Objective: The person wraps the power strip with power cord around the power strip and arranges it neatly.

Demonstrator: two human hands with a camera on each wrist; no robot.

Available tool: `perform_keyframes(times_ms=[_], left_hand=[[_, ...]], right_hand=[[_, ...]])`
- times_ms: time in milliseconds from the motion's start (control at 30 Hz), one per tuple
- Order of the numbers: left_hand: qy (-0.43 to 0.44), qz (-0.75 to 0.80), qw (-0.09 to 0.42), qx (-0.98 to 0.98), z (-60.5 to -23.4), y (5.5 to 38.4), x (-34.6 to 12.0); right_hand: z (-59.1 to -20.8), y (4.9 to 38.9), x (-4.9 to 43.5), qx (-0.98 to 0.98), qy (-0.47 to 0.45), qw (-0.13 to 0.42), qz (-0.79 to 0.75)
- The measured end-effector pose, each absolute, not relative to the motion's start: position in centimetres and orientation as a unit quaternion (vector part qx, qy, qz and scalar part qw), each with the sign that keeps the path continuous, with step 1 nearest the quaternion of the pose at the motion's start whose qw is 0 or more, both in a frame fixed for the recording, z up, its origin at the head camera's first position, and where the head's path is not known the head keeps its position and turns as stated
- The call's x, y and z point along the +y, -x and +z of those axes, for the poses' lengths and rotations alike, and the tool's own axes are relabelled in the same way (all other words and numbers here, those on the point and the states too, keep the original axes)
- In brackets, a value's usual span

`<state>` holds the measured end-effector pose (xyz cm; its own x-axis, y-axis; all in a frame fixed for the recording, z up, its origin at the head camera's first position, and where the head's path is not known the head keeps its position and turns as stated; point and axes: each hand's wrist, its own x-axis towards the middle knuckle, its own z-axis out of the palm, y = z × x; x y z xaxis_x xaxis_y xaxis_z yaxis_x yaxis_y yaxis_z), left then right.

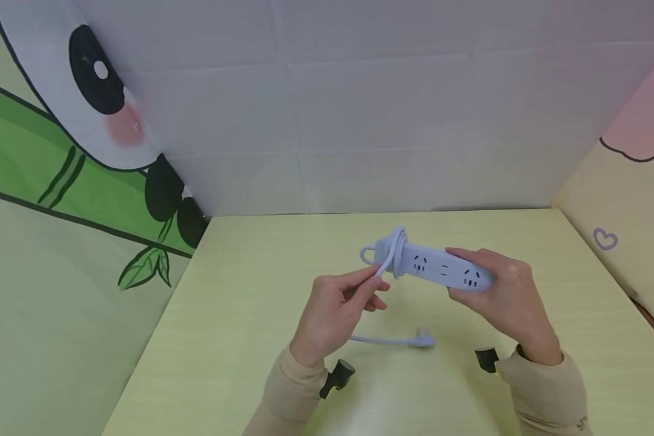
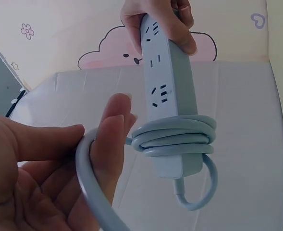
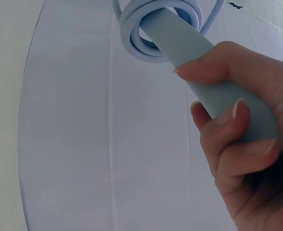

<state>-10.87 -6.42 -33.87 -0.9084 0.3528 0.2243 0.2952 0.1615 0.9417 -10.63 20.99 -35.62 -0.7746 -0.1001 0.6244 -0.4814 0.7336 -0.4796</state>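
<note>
A white power strip (image 1: 441, 267) is held up above the table, its socket face toward the head camera. My right hand (image 1: 504, 293) grips its right end; in the right wrist view the fingers curl round the strip's body (image 3: 194, 53). Several turns of the power cord (image 2: 175, 137) are wrapped round the strip's other end. Between thumb and fingers my left hand (image 1: 335, 309) pinches the cord just beside those turns. Below the hands the cord's free end runs out to the plug (image 1: 423, 339), low over the table or on it; I cannot tell which.
The pale yellow table (image 1: 223, 339) lies under both hands. A grey-white sheet (image 1: 360, 121) stands behind it, with printed cartoon panels at left and right. Dark camera mounts (image 1: 338, 376) sit at the wrists by the beige sleeves.
</note>
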Motion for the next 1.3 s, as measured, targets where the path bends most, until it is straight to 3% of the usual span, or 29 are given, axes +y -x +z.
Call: perform_keyframes(times_ms=[633, 967, 1300], left_hand=[[-0.245, 0.617, 0.088, 0.743, -33.9, 10.7, -5.4], [-0.255, 0.615, 0.097, 0.74, -34.3, 10.9, -5.1], [-0.282, 0.606, 0.13, 0.732, -34.2, 11.1, -5.0]], right_hand=[[-35.4, 10.5, 21.9, -0.848, -0.094, 0.355, 0.383], [-35.2, 10.4, 21.9, -0.835, -0.082, 0.344, 0.421], [-34.7, 10.1, 21.8, -0.822, -0.014, 0.322, 0.469]])
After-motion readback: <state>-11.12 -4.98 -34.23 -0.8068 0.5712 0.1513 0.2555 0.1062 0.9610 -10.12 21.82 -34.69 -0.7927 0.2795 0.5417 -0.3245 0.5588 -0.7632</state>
